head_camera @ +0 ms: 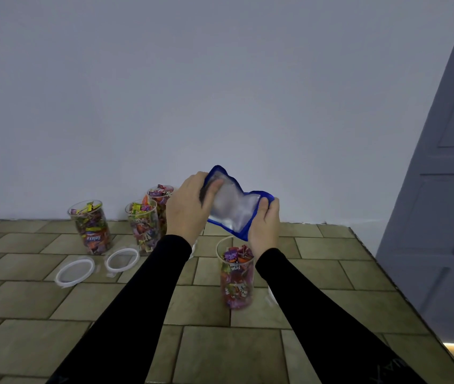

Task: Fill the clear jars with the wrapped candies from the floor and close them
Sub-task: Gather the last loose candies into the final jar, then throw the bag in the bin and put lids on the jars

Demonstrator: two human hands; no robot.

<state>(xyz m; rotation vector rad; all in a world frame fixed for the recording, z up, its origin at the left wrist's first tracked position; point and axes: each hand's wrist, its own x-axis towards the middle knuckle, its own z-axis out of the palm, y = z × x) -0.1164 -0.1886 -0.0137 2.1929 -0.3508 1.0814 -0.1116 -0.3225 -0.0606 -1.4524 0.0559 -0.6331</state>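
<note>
Both hands hold a blue-edged bag with a silvery inside (pixel 232 207), tipped mouth-down above an open clear jar (pixel 237 275) heaped with wrapped candies. My left hand (pixel 190 207) grips the bag's upper left edge. My right hand (pixel 266 221) pinches its lower right edge. The bag looks flat and I see no candy in it. Three more open jars full of candies stand near the wall: one at the left (pixel 90 227), one in the middle (pixel 144 227), one behind it (pixel 160 202), partly hidden by my left hand.
Two white-rimmed clear lids (pixel 75 271) (pixel 122 259) lie on the tiled floor (pixel 40 342) in front of the left jars. A plain wall runs behind the jars. A grey door (pixel 447 217) stands at the right, past the tiled area's edge.
</note>
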